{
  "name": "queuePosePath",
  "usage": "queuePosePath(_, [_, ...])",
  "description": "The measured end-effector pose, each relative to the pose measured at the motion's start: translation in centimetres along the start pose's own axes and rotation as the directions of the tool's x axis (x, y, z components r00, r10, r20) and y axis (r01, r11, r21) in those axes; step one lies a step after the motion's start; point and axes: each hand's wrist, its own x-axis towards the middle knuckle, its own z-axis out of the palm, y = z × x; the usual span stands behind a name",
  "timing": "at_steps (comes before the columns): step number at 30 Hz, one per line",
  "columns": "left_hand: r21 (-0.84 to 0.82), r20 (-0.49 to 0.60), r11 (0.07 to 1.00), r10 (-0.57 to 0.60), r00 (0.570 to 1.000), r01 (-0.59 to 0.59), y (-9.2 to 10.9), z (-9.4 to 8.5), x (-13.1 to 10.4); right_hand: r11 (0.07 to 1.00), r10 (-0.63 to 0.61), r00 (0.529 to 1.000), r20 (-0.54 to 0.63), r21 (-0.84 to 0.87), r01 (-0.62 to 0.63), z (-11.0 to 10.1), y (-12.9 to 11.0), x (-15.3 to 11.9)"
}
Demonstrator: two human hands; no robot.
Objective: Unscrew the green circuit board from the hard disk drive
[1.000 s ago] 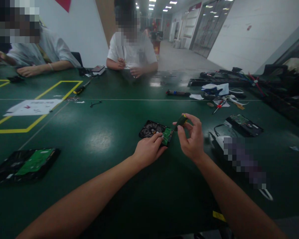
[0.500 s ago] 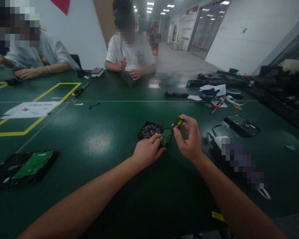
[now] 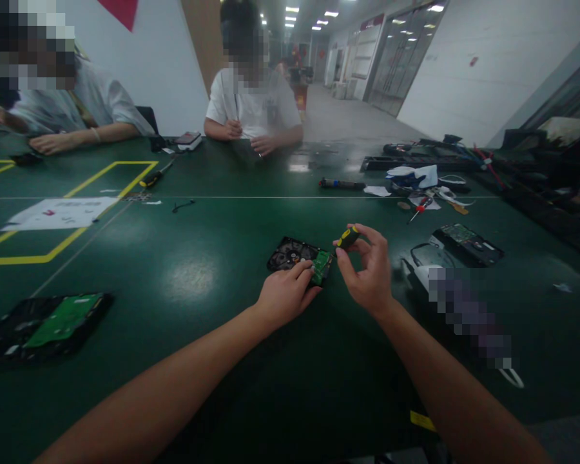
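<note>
A hard drive (image 3: 290, 251) lies on the green table in front of me, its black underside up and its green circuit board (image 3: 321, 263) at the right end. My left hand (image 3: 287, 290) is closed around the near edge of the drive, fingertips on the board and thumb along the side. Between the thumb and fingers of my right hand (image 3: 370, 274) is a yellow and black screwdriver (image 3: 348, 238), tilted with its lower end toward the board's right edge. Exactly where the tip touches, I cannot make out.
Another hard drive (image 3: 48, 325) lies at the left, and a third drive (image 3: 466, 243) at the right. A partly blurred pouch-like object (image 3: 468, 309) lies beside my right forearm. Farther back are a red screwdriver (image 3: 420, 207), a second yellow screwdriver (image 3: 155, 175) and paper (image 3: 60, 212). Two people sit opposite.
The screwdriver's handle has turned slightly in my right fingers and shows more yellow. My left hand stays on the hard drive. Across the table, a person's hand has lowered a little.
</note>
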Motion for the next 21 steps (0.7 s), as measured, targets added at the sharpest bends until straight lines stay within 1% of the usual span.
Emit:
queuePosePath(2, [0.005,-0.001,1.0,0.003,1.0,-0.003,0.01,-0.03,0.0,1.0,-0.015,1.0,-0.016,-0.026,0.014,-0.02,0.01,0.03])
queuePosePath(4, [0.008,-0.004,1.0,0.003,1.0,-0.003,0.03,-0.05,-0.01,0.999,-0.021,1.0,-0.005,-0.041,0.021,-0.08,-0.02,0.07])
queuePosePath(8, [0.007,-0.004,1.0,0.001,1.0,-0.001,-0.01,0.01,-0.01,1.0,-0.014,0.999,0.036,0.001,0.014,-0.16,-0.1,0.14])
queuePosePath(14, [-0.013,-0.01,1.0,0.009,1.0,-0.009,-0.18,0.28,-0.04,0.998,-0.033,0.999,-0.012,-0.051,0.032,-0.2,-0.14,0.1])
queuePosePath(18, [-0.011,-0.009,1.0,0.006,1.0,-0.007,-0.13,0.17,-0.05,1.0,-0.013,0.999,0.044,-0.006,0.013,-0.12,-0.21,0.05])
queuePosePath(21, [-0.009,-0.009,1.0,0.008,1.0,-0.008,-0.05,0.08,-0.05,0.999,-0.019,1.0,0.025,-0.029,0.019,-0.1,-0.26,0.09])
